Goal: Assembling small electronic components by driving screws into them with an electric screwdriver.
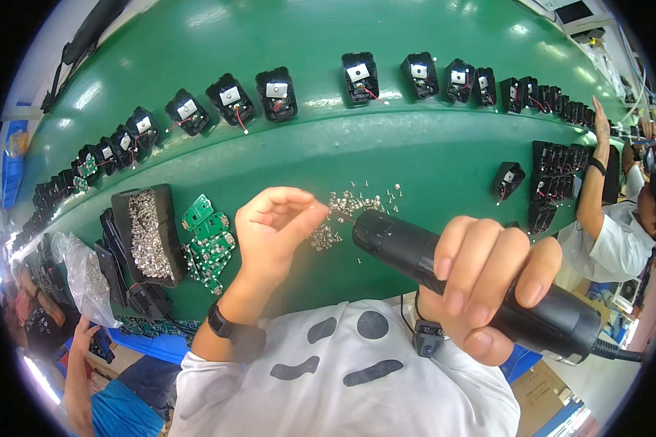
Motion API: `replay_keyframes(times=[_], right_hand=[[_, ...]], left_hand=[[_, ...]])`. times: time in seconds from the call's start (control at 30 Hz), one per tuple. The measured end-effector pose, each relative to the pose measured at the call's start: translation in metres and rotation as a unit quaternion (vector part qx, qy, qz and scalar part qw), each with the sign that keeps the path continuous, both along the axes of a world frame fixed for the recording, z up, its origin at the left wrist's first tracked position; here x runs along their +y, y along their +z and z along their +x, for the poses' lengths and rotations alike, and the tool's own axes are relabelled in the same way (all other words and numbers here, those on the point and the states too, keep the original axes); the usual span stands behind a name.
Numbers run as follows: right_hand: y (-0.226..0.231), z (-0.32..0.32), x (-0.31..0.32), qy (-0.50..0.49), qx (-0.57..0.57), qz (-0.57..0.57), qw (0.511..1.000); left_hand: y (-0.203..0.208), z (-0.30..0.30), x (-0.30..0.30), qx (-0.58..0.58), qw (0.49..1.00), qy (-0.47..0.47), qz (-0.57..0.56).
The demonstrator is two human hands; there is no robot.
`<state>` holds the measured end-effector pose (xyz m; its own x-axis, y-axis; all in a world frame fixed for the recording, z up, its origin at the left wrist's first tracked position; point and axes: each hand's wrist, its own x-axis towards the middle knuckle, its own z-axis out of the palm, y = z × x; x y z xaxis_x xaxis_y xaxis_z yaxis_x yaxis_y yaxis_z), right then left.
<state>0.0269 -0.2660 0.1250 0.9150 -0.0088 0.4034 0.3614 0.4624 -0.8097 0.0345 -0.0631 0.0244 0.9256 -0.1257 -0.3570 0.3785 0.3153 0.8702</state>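
My right hand (488, 280) is wrapped round a thick black electric screwdriver (397, 246), its bit pointing left and its cord trailing off to the right. My left hand (270, 226) is closed in a pinch of thumb and fingertips right at the bit's tip. Whatever lies in that pinch is too small to make out. Loose silver screws (372, 204) are scattered on the green table beside and beneath the fingertips. Left of my left hand lie several green circuit boards (210, 246), partly overlapping.
A black tray (173, 227) full of screws and a clear plastic bag (87, 273) are at the left. Black housings (277, 95) with red wires line the far side; more are grouped (554, 175) at right. A co-worker's arm (598, 160) reaches in at right; another person is lower left.
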Motion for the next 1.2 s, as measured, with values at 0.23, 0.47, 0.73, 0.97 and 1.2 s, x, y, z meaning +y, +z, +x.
replay_keyframes(times=[0.23, 0.47, 0.73, 0.97, 1.2], right_hand=[[0.001, 0.006, 0.003, 0.000, -0.008, 0.056, 0.998], [-0.002, 0.008, 0.006, -0.022, 0.009, 0.075, 0.997], [-0.004, 0.022, 0.003, -0.003, 0.014, 0.077, 0.997], [-0.060, 0.110, -0.009, -0.128, -0.056, 0.053, 0.989], [-0.090, 0.138, -0.018, -0.147, -0.063, 0.026, 0.987]], left_hand=[[-0.008, -0.003, -0.007, 0.107, 0.955, -0.039, -0.275], [-0.013, 0.002, -0.012, 0.172, 0.907, -0.060, -0.380], [-0.018, 0.013, -0.017, 0.166, 0.889, -0.082, -0.418], [-0.008, 0.006, -0.020, 0.152, 0.951, -0.195, -0.184], [0.004, -0.005, 0.017, 0.038, 0.987, -0.155, -0.033]])
